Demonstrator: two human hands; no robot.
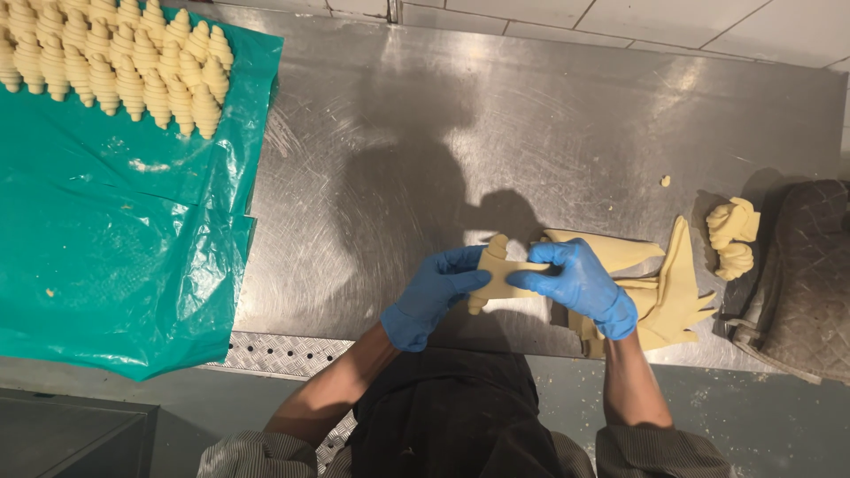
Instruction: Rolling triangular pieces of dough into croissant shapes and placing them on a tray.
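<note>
Both my hands wear blue gloves and hold one pale dough piece [501,270] just above the steel table [531,133]. My left hand [434,294] grips its rolled left end. My right hand [577,283] pinches the flat end stretching to the right. Right behind my right hand lies a stack of cut dough triangles [671,292]. Several shaped raw croissants [115,57] lie in rows on a green plastic sheet [115,230] at the far left.
Two lumps of dough scraps [733,237] sit at the right, beside a dark quilted cloth [806,274]. A small crumb [665,181] lies on the steel. White tiles run along the back wall. The table's front edge is near my body.
</note>
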